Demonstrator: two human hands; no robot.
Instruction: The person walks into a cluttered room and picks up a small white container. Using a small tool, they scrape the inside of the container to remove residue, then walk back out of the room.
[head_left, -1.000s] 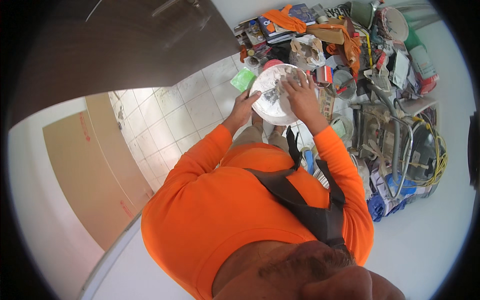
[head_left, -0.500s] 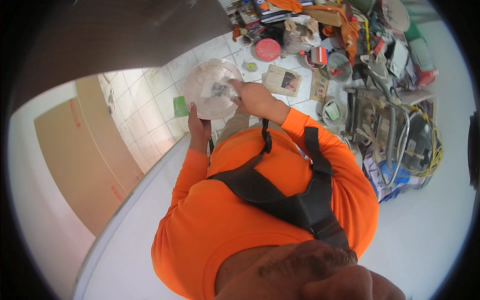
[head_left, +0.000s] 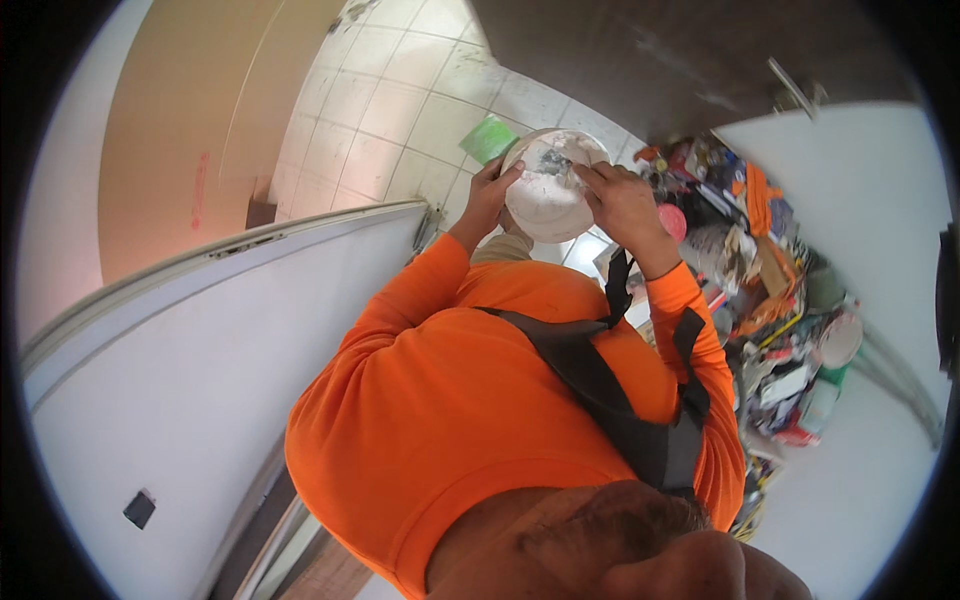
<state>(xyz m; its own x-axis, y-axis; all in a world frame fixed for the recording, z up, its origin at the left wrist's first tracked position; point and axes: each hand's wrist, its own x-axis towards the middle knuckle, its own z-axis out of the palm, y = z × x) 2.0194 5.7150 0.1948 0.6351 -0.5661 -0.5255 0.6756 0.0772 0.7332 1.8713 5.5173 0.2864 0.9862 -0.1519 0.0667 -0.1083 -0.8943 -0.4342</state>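
Note:
In front of my belly is a round whitish bucket (head_left: 556,236), seen from above. Whitish material coats its inside, and a grey patch (head_left: 553,161) shows near its far side. My left hand (head_left: 487,198) is closed on the bucket's left rim, thumb over the edge. Over the right side of the opening, my right hand (head_left: 625,205) has its fingers bent and pressed together toward the grey patch. Whatever they hold is too small and hidden to make out.
A green square piece (head_left: 488,139) lies on the tiled floor (head_left: 400,120) just beyond the bucket. A dark brown door (head_left: 690,60) stands ahead right, a white door panel (head_left: 250,290) at left. Cardboard (head_left: 190,130) covers the far left. Heaped tools and containers (head_left: 770,270) fill the right.
My view and body have turned left, so the heap now sits farther right and the white panel shows more. The bucket has come along in my left hand. My right hand is nearer its right rim.

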